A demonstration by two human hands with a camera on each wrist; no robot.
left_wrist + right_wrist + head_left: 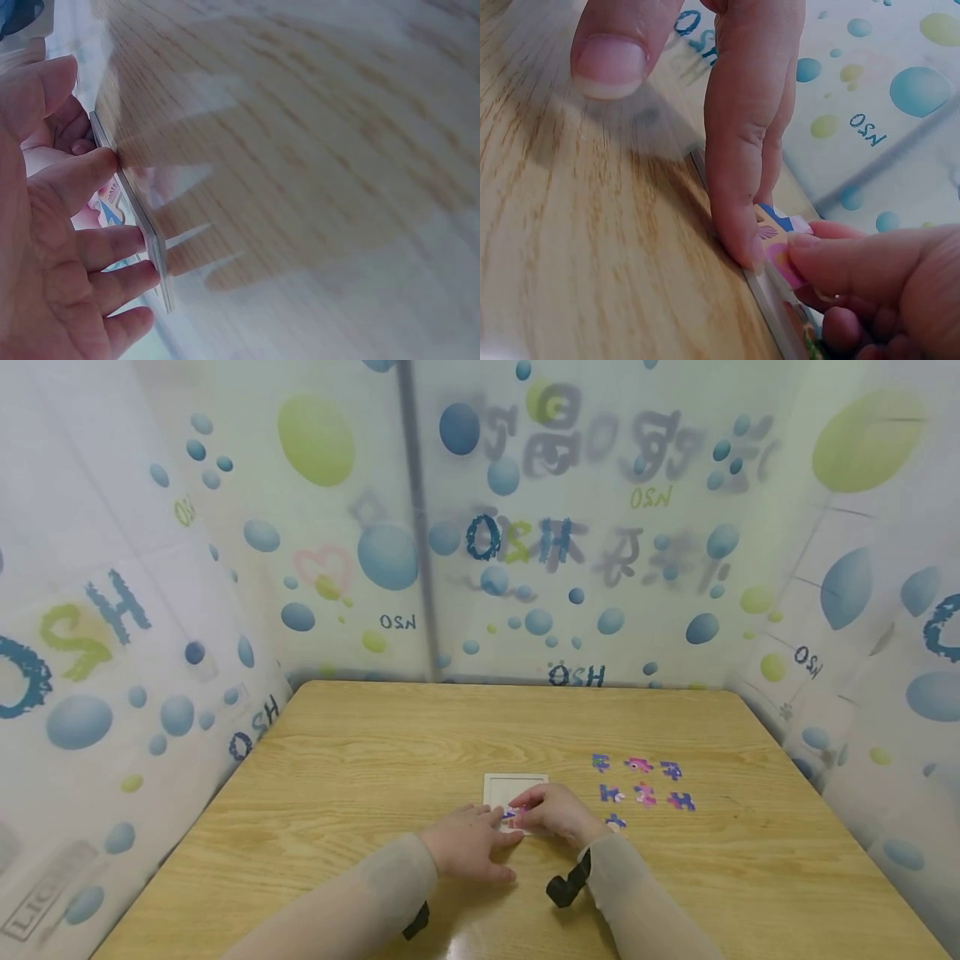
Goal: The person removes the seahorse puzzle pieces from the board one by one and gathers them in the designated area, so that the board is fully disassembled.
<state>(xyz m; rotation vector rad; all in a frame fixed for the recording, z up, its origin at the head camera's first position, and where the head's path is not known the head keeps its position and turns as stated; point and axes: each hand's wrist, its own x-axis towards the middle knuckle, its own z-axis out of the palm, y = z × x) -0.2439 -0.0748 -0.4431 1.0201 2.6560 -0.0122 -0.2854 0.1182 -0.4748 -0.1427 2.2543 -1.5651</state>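
Observation:
A small white puzzle tray (pixel 516 779) lies on the table, its near part covered by both hands. My left hand (pixel 467 843) rests at its near-left corner; in the left wrist view the fingers of the left hand (pixel 64 247) touch the tray's edge (pixel 142 206). From the right, my right hand (pixel 561 815) pinches a pink and orange jigsaw piece (pixel 780 259) between thumb and fingers, low over the tray's near edge. A left fingertip touches or nearly touches that piece. Another patterned piece (pixel 508 815) shows in the tray between the hands.
Right of the tray, several loose purple and pink jigsaw pieces (pixel 644 794) lie in rough rows; the nearest one (pixel 615 822) is close to my right wrist. The wooden table (pixel 360 752) meets a patterned curtain (pixel 487 635) at the back and sides.

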